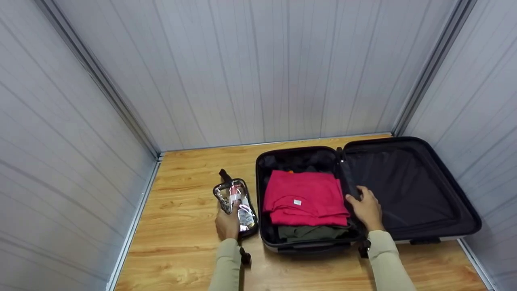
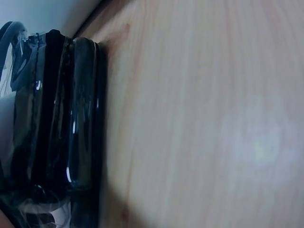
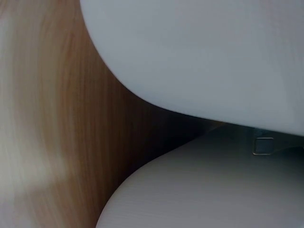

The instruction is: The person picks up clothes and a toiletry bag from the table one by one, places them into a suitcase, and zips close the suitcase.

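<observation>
In the head view my left hand grips a clear toiletry bag with black trim, thumb across its top. Several small items show through the plastic. The bag's dark side fills the left of the left wrist view. A black suitcase lies spread flat beside it. My right hand holds the suitcase's middle edge by the hinge, thumb toward the packed half; its far fingertips are hidden. Folded pink clothing lies in that half, over a dark green garment.
The suitcase lid half lies to the right, its dark lining showing. Pale panelled walls enclose the wood-patterned floor at the back and both sides. In the right wrist view, two pale curved shell surfaces meet above the floor.
</observation>
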Tool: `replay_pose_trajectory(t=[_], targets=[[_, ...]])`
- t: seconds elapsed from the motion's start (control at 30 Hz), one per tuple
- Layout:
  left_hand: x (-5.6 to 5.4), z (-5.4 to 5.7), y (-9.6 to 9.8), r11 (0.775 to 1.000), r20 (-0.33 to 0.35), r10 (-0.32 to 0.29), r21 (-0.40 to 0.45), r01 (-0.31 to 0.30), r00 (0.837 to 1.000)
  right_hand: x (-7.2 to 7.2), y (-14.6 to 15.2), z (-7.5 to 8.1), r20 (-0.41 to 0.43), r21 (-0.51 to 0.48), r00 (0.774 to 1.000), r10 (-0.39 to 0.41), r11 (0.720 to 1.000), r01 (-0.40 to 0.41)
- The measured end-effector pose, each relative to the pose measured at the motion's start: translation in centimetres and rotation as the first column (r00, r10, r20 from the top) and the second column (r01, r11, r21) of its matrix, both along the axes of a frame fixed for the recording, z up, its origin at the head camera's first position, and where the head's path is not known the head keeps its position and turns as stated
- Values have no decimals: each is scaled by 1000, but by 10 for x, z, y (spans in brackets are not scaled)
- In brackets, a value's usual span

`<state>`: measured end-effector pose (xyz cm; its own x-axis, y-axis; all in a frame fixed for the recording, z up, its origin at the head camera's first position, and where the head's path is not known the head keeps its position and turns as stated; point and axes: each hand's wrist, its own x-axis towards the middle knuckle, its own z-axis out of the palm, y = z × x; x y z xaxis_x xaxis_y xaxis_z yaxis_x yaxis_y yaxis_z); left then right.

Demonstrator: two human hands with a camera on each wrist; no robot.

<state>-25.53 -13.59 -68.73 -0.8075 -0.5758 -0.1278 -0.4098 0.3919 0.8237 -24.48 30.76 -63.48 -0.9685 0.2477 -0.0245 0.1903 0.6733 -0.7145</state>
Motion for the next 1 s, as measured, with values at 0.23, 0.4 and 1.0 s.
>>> replay_pose_trajectory(t=[0.23,0.4,1.0], targets=[[-2,6,2,1000,-28,-1,6,2,1000,-1,0,0,-5,8,1000,1,1000,0],[-4,10,2,1000,-48,-12,8,13,999,-2,0,-1,-3,7,1000,-1,1000,1],[-12,29,4,1000,-80,-2,13,3,997,-1,-1,-1,-3,-7,1000,-14,1000,14]])
